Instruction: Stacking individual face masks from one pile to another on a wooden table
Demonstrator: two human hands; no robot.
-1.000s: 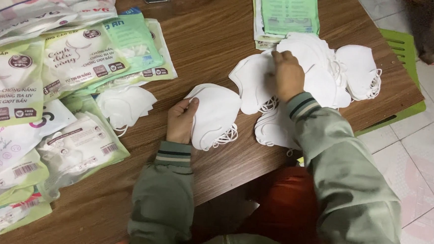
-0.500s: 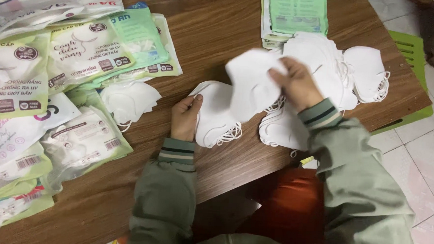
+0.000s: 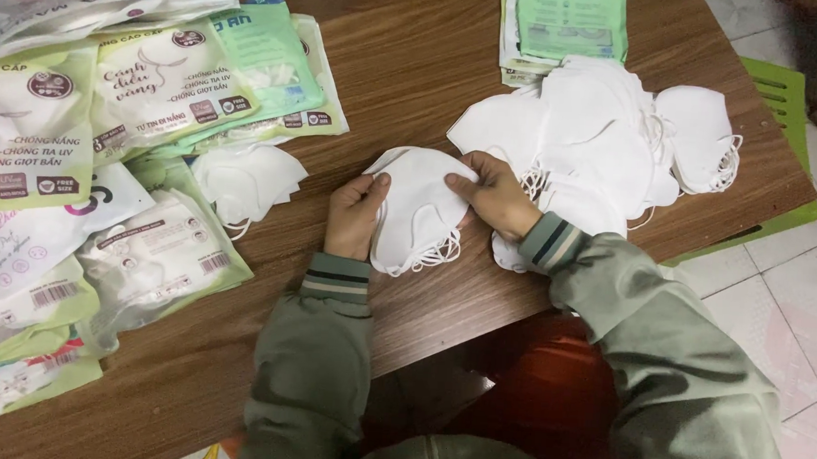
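Spreading across nearly the whole view, the wooden table (image 3: pixel 416 81) carries everything, and I'd take it from big to small. Along its left side lies a wide drift of sealed packets (image 3: pixel 105 148), green and white, overlapping one another right out to the edge. At the far right a loose heap of white masks (image 3: pixel 608 147) sits just beyond the right hand, with a few flat green pouches (image 3: pixel 569 19) above it; past the table edge a green stool (image 3: pixel 783 100) stands on the tiled floor. A smaller cluster of masks (image 3: pixel 248 179) rests near the packets, apart from both hands. Between the hands, close to the near edge, is the little stack (image 3: pixel 418 216) of folded white masks, ear loops trailing toward the person. Its long axis runs away from the person, slightly tilted, so each hand meets a long side of it. The left hand (image 3: pixel 353 217) has its grip closed on the stack's left edge, thumb on top, fingers tucked beneath. The right hand (image 3: pixel 494 197) pinches the upper right edge, fingers curled over the top mask, and it is also the hand that lies next to the heap, almost touching it. Both hands sit equally close to the stack; neither is free. Grey-green sleeves with striped cuffs cover both wrists.
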